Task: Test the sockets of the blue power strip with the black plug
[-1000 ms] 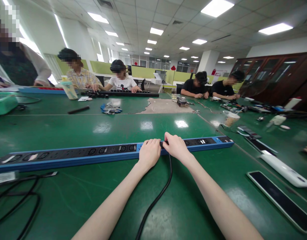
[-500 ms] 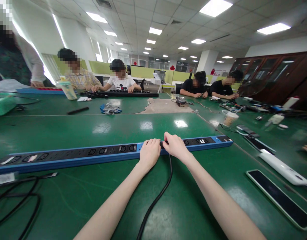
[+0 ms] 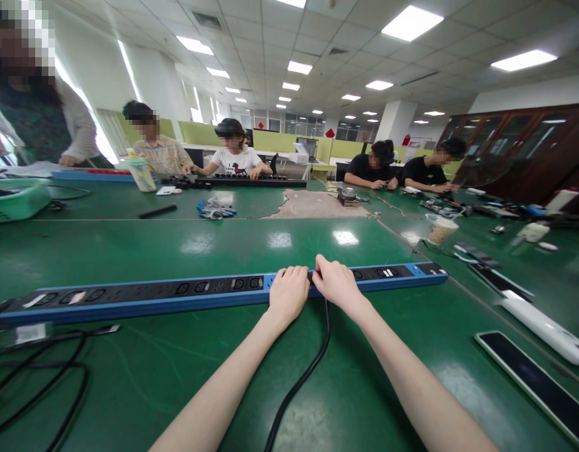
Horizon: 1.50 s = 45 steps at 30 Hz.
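A long blue and black power strip (image 3: 143,295) with a row of sockets lies across the green table. Over its middle, my left hand (image 3: 289,292) is wrapped, fingers together on the far edge, gripping it. Just to the right, my right hand (image 3: 337,284) is closed around the black plug (image 3: 312,277) at the strip's top; most of the plug is hidden by the fingers. From beneath that hand a black power cable (image 3: 301,376) runs down towards me. Whether the plug is fully seated in a socket cannot be seen.
Coiled black cables (image 3: 77,383) lie front left, below a green basket (image 3: 21,204). A phone (image 3: 539,383) and a white device (image 3: 546,326) lie to the right. Gloves (image 3: 216,208) and drink cups (image 3: 441,230) stand further back. Several people work around the table.
The camera view has shifted slightly, so the whole scene sits a little further right and lower. Both hands keep the same hold on the strip and plug.
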{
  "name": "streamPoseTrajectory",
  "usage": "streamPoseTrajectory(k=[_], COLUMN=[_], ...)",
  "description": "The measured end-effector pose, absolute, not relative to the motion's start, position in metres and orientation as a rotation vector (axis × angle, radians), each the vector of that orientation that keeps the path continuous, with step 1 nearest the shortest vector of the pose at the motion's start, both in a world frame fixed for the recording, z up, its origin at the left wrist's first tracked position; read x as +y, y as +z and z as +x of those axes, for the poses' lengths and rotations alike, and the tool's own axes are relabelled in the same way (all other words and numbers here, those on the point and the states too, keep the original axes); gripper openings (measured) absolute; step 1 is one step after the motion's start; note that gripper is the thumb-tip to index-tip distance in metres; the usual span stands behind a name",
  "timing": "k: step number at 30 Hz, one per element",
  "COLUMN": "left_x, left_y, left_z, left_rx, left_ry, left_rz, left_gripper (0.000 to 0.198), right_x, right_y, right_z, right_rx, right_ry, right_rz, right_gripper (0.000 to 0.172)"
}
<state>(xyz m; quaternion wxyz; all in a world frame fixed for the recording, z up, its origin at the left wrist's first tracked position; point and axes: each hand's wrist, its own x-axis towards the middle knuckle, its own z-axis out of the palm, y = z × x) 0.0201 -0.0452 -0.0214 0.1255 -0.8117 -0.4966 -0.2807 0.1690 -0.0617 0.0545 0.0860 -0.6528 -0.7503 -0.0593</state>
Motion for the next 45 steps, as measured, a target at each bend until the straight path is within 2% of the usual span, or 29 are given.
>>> streamPoseTrajectory(k=[5,13,18,23,28,34,45], left_x=[-0.045,-0.045,-0.046,-0.044,-0.045,-0.045,-0.045], left_y=[-0.021,-0.02,-0.021,-0.022,-0.021,-0.021,-0.021], left_z=[0.02,0.02,0.02,0.019,0.019,0.019,0.021], left_rx=[-1.438,-1.439,-1.447,-1.447,-1.438,-1.44,-1.44], left_ry=[-0.82,-0.811,-0.817,-0.821,-0.823,-0.83,-0.82], left_rz=[-2.365,-2.369,-2.364,-2.367,-2.369,-2.362,-2.369], left_gripper=[0.028,0.027,0.027,0.026,0.026,0.026,0.026], right_x=[-0.057,-0.066,-0.057,-0.058,-0.053,-0.058,-0.063], right_y=[0.057,0.054,0.057,0.053,0.055,0.053,0.052], right_z=[0.169,0.165,0.169,0.171,0.173,0.172,0.169], right_rx=[-2.254,-2.238,-2.277,-2.246,-2.277,-2.244,-2.244], right_ry=[-0.148,-0.171,-0.143,-0.174,-0.129,-0.138,-0.167], right_rz=[-1.947,-1.965,-1.948,-1.914,-1.906,-1.919,-1.93], right_gripper=[0.015,0.021,0.015,0.018,0.013,0.018,0.018])
